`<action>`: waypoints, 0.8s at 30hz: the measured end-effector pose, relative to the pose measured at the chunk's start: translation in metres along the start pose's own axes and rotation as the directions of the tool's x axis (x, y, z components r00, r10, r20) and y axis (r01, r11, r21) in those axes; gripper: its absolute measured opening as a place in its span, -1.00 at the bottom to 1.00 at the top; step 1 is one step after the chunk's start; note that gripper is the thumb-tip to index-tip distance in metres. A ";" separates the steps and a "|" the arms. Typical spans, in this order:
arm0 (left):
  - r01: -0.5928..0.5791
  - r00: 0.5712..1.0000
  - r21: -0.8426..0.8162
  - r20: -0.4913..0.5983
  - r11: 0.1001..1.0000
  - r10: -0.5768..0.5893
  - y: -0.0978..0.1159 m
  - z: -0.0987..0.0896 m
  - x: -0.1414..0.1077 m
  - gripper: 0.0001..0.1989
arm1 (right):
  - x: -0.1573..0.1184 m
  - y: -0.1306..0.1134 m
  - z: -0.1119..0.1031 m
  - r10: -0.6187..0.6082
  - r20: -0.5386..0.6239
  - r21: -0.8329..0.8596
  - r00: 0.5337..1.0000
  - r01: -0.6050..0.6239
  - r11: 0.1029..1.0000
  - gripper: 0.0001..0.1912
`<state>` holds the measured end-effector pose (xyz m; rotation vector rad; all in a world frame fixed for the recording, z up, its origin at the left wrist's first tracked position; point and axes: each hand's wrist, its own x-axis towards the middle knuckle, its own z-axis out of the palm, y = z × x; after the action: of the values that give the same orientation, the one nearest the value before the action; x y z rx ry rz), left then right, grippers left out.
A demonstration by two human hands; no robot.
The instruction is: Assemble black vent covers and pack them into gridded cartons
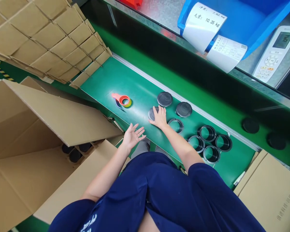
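The right hand (pixel 159 117) rests spread over a black round cap (pixel 151 114) on the green bench (pixel 137 96), seemingly not clasping it; the open, empty left hand (pixel 132 137) hovers just left of it.

The right hand (pixel 160 118) lies palm-down on a dark grey round plastic cap (pixel 151 114), mid-way across a green belt worktop (pixel 142 87). Two matching caps (pixel 164 99) sit just beyond it, toward the worktop's metal far edge. To the right stand five open black plastic rings (pixel 206 133), green showing through them. The open left hand (pixel 132 137), fingers spread, hangs empty over the near edge, beside a brown cardboard carton (pixel 62 112). A red tape dispenser (pixel 119 99) lies left of the caps.
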<state>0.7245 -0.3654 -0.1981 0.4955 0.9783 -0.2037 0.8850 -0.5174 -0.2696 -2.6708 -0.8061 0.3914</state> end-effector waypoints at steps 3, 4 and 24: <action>-0.007 0.999 -0.019 -0.053 1.000 0.006 0.005 -0.021 -0.001 -0.44 | 0.010 -0.003 -0.001 -0.024 0.031 -0.024 0.999 0.025 0.999 0.04; -0.001 0.997 -0.022 -0.082 1.000 -0.001 0.006 -0.028 0.000 -0.46 | 0.012 -0.005 -0.004 -0.039 0.012 -0.016 0.999 0.039 0.999 0.02; 0.200 0.964 0.536 -0.256 0.820 -0.068 -0.055 0.104 0.055 -0.80 | -0.084 0.333 -0.182 0.761 -0.434 0.459 0.482 -0.608 0.647 -0.56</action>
<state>0.8112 -0.4611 -0.2132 1.0080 1.1787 -0.5848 1.0418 -0.8690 -0.2164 -2.4972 0.5418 -0.2039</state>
